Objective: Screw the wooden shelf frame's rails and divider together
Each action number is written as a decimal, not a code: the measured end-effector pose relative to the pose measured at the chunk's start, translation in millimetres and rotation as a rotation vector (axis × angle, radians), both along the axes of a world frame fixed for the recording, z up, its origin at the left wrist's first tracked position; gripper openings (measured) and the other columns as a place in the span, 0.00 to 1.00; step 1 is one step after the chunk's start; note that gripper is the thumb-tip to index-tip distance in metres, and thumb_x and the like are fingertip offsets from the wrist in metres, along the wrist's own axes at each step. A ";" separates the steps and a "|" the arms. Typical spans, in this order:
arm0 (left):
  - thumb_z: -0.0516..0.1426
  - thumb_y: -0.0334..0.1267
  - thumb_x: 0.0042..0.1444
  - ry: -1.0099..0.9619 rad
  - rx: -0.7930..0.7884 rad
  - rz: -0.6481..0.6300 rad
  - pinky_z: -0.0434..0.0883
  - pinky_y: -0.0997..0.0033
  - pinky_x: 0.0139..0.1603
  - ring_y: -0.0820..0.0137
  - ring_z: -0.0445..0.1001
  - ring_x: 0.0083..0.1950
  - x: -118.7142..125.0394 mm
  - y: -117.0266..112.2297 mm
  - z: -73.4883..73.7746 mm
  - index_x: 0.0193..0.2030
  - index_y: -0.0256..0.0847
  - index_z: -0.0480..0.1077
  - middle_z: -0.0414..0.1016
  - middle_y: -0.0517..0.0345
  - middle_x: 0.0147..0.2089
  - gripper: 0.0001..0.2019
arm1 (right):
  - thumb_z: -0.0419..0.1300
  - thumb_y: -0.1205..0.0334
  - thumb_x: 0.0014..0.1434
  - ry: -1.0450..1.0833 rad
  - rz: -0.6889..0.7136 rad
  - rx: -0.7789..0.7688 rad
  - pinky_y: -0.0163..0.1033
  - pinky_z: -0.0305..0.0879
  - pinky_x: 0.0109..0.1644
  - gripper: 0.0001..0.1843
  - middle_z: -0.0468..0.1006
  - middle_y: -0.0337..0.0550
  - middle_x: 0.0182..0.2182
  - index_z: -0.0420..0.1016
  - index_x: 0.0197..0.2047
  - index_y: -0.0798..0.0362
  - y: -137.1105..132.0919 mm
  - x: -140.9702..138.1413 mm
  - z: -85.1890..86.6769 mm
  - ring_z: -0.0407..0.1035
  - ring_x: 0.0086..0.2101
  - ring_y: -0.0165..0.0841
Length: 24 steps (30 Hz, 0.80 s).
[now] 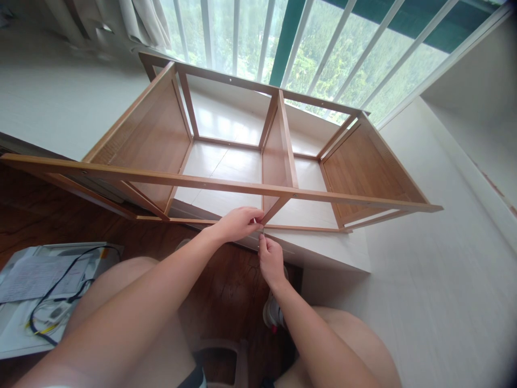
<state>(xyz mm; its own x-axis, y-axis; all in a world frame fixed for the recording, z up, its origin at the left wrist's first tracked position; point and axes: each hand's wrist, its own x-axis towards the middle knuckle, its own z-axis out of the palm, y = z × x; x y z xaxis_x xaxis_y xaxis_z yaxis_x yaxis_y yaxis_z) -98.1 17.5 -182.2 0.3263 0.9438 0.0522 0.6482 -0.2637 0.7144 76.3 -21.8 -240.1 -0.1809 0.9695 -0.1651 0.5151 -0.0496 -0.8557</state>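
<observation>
A brown wooden shelf frame [218, 184] with side panels and a middle divider panel [278, 140] lies in front of me. My left hand [241, 222] is closed at the near lower joint of the divider, its thumb and fingers pinched against the wood. Just below, my right hand [271, 261] pinches a thin metal rod [264, 230], which points up at that joint. The rod's tip and whatever it meets are too small to make out. Both hands are close together, right under left.
The frame rests on a pale window ledge [343, 248] beside a barred window [258, 37]. A white wall [456, 253] stands at the right. At the lower left, a white box [20, 339] carries papers [44, 275] and cables [52, 312]. Beneath is dark wooden floor [226, 280], with a stool edge [242, 355].
</observation>
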 end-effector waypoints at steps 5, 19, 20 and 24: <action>0.55 0.38 0.57 0.002 -0.003 -0.001 0.65 0.74 0.41 0.71 0.70 0.38 0.2 -0.4 1.1 0.37 0.40 0.74 0.75 0.57 0.36 0.07 | 0.46 0.45 0.66 -0.043 0.001 0.041 0.34 0.42 0.28 0.27 0.56 0.36 0.17 0.54 0.21 0.54 0.4 1.3 1.1 0.49 0.22 0.25; 0.54 0.38 0.57 -0.012 0.006 0.004 0.64 0.75 0.40 0.72 0.69 0.37 1.4 0.3 1.3 0.37 0.39 0.74 0.74 0.57 0.35 0.08 | 0.55 0.41 0.61 0.887 -0.066 -0.601 0.32 0.40 0.19 0.28 0.48 0.28 0.13 0.50 0.23 0.51 -2.1 -9.9 9.3 0.45 0.14 0.23; 0.54 0.37 0.57 -0.013 0.005 0.006 0.64 0.75 0.40 0.72 0.69 0.37 1.6 0.3 1.4 0.37 0.39 0.74 0.74 0.57 0.35 0.08 | 0.55 0.42 0.62 0.965 -0.043 -0.671 0.32 0.41 0.20 0.28 0.47 0.29 0.13 0.49 0.23 0.51 -1.9 -8.2 12.9 0.45 0.15 0.23; 0.54 0.37 0.57 -0.014 0.001 0.006 0.64 0.74 0.40 0.72 0.69 0.37 1.4 0.0 2.5 0.37 0.40 0.74 0.74 0.58 0.35 0.08 | 0.52 0.47 0.66 1.175 0.033 -0.891 0.32 0.42 0.22 0.27 0.45 0.30 0.14 0.42 0.24 0.52 -1.0 -0.4 22.6 0.41 0.16 0.25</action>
